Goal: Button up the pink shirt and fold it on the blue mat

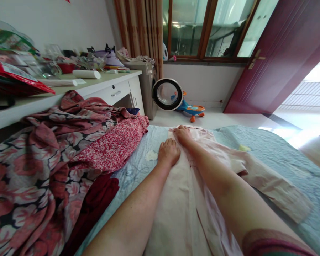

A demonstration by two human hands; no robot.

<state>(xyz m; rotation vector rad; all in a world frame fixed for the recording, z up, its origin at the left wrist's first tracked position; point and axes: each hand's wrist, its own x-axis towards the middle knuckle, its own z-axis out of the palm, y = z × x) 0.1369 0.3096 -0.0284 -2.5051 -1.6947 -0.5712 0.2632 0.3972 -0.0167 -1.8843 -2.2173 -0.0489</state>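
Note:
A pale beige long-sleeved garment (173, 206) lies lengthwise on the light blue quilted bed cover (133, 177), one sleeve (277, 192) stretched out to the right. My left hand (169, 152) is at the garment's left edge, fingers curled down on the cloth. Farther up, my right hand (183, 135) has its bent fingers on the cloth near the far end. Both hands appear closed on the fabric, though the fingertips are partly hidden. Creases run along the garment's middle between my forearms.
At left are piled a floral cloth (29, 170), a red-and-white patterned cloth (114, 145) and a dark red cloth (101, 195). A cluttered white desk (101, 90) stands behind them. Beyond the bed are a washing machine with its round door (155, 96) open, a blue ride-on toy (189, 106) and a red door (266, 53).

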